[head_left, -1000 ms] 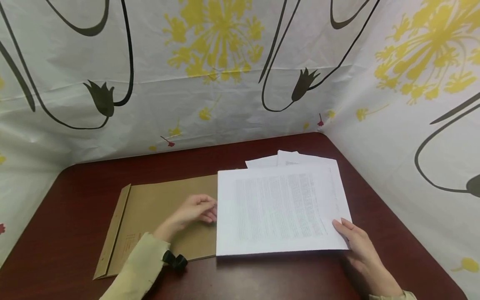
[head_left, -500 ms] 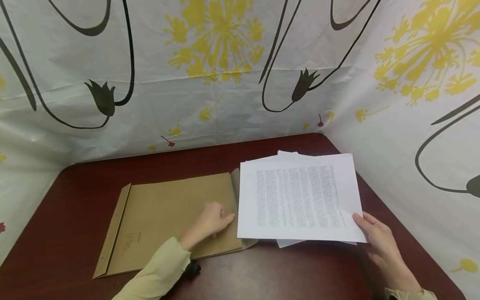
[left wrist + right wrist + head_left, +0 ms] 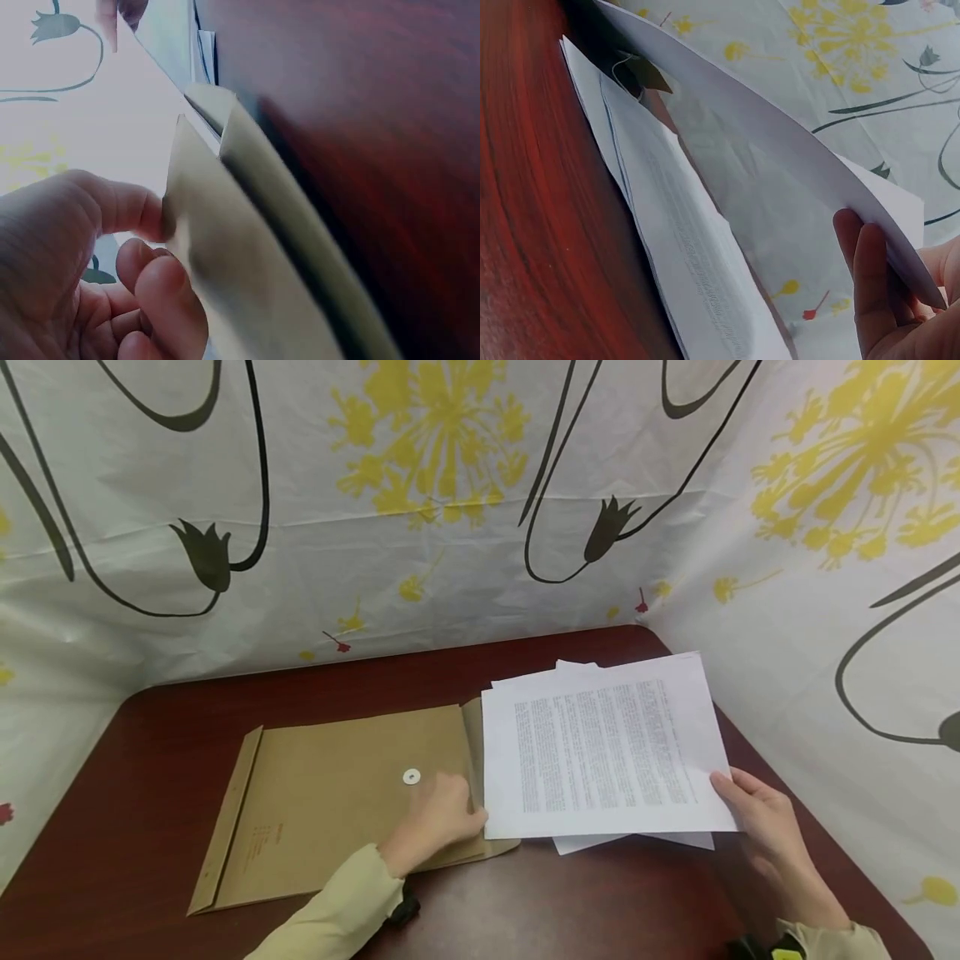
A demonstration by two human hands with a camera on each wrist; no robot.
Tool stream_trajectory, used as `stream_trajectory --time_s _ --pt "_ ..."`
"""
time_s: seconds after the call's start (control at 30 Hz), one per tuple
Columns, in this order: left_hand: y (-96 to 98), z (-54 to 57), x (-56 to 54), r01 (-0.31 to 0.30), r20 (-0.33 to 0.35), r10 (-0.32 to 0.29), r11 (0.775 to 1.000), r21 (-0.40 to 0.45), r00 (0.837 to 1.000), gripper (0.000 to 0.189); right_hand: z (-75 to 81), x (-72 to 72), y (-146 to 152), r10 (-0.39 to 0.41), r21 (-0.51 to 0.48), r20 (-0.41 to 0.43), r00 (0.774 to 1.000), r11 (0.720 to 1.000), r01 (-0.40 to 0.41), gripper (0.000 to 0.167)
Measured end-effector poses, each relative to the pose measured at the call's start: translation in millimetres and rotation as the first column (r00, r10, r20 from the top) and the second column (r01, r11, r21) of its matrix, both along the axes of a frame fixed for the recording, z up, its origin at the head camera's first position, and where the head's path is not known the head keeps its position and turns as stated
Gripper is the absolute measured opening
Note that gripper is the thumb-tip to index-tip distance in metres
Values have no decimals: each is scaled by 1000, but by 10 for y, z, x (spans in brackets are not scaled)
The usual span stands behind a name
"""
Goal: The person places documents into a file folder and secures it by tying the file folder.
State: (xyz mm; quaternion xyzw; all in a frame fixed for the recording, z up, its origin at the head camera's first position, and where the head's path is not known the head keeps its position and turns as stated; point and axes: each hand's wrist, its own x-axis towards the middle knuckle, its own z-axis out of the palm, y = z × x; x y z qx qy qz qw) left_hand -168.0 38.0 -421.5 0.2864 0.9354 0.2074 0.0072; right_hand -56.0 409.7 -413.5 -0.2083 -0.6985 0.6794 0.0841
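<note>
A brown paper envelope (image 3: 337, 785) lies on the table, its mouth facing right. My left hand (image 3: 442, 814) is at that mouth and pinches the edge of the upper layer. In the left wrist view, this envelope layer (image 3: 225, 247) stands lifted, with a gap below it. My right hand (image 3: 765, 810) holds printed paper (image 3: 600, 752) by its right edge, thumb on top and fingers beneath. The paper's left edge is at the envelope mouth. Several loose sheets (image 3: 682, 247) lie on the table under the raised paper.
A dark red table (image 3: 555, 902) bears everything. Patterned white sheeting (image 3: 465, 552) rises behind it and at the sides. A white round button (image 3: 412, 777) is on the envelope, and an opened flap (image 3: 498, 847) sticks out on the right, partly under the paper.
The printed paper has moved right, uncovering the envelope mouth, then tilted a little. My left hand has moved right across the envelope to its mouth and now pinches the edge.
</note>
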Motion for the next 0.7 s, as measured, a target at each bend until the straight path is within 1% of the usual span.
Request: stream_trajectory --time_s 0.1,0.2,0.33,0.43,0.5,0.7 --pt "25 4 22 4 -42 -3 1000 15 999 42 -19 -47 -39 10 16 13 1000 1000 -10 20" --pt "39 17 42 -14 -51 15 1000 22 999 40 -51 -109 -73 19 30 47 999 999 -20 42" --pt "38 52 55 -39 -30 40 998 39 999 39 -83 -193 -99 43 30 112 993 998 -47 70" --pt "31 81 50 -46 -25 48 998 50 999 39 -109 -249 -111 74 -2 149 986 997 -74 74" --pt "26 103 46 -47 -32 49 998 50 998 39 -132 -280 -122 95 -18 162 982 995 -94 74" --pt "3 172 47 -40 -53 44 998 57 998 39 -196 -372 -206 129 -84 144 981 990 -117 70"
